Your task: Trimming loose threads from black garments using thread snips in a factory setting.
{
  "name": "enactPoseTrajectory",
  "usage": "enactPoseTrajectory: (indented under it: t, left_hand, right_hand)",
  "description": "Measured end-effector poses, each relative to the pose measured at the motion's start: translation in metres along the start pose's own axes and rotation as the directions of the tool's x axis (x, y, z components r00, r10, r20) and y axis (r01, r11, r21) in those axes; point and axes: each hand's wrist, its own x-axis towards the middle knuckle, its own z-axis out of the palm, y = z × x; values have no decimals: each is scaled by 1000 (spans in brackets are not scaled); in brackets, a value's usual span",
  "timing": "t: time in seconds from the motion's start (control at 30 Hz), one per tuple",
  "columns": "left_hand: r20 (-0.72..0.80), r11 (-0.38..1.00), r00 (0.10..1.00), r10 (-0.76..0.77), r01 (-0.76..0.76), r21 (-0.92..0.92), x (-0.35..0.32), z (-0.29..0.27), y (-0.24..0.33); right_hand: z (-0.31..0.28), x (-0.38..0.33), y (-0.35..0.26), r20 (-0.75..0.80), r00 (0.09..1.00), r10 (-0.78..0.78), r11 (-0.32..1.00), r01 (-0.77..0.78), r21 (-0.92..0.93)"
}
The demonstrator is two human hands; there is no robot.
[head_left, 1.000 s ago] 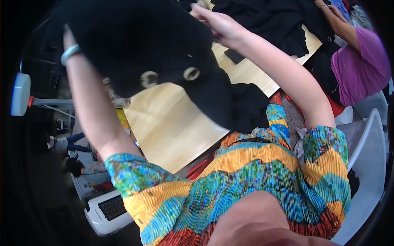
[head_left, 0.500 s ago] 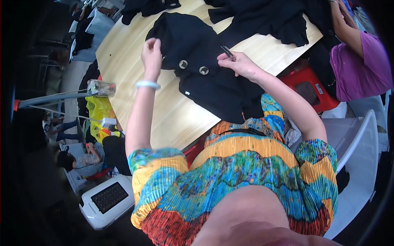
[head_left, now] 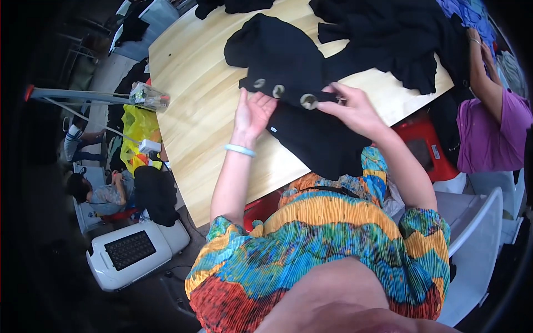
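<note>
A black garment (head_left: 277,50) lies on the table with large round buttons along a strip of its edge. My left hand (head_left: 255,114) is palm up at that strip, thumb apart and fingers stretched out against the cloth below two buttons. Pinched in my right hand (head_left: 355,108) is the strip's other end, beside a button (head_left: 308,101). Part of a small dark tool, like thread snips (head_left: 340,100), shows among the right fingers; most of it is hidden. A small white tag (head_left: 273,129) sits on the garment's lower part.
More black garments (head_left: 388,39) cover the table's far right. At the table's (head_left: 189,111) left edge, a clear container (head_left: 149,96) is mounted by a metal arm; a yellow bag (head_left: 139,133) hangs below. A co-worker in purple (head_left: 488,133) is at right, near a red stool (head_left: 425,150).
My right hand has taken hold of the button strip, the snips now turned into its fingers. My left hand has turned palm up under the edge. The view has shifted slightly.
</note>
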Motion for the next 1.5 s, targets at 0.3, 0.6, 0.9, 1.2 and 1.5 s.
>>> enactPoseTrajectory:
  t: [0.3,0.6,0.9,1.2,1.5]
  left_hand:
    - [92,951,995,32,-2,-310,24,20,-21]
    - [66,858,941,-332,330,-394,-21,94,-68]
    - [253,700,828,501,-560,444,84,37,101]
    - [331,36,301,894,-786,617,108,138,258]
    - [524,179,376,764,-904,388,109,224,431]
  right_hand:
    - [-67,-67,-54,-99,980,-174,758,197,622]
    - [-83,-76,-61,72,956,-283,618,124,777]
    - [-78,-86,-54,62,993,-105,839,55,541]
    - [25,-12,80,-66,992,-104,886,63,-460]
    - [83,69,93,-130,943,-308,951,302,-62]
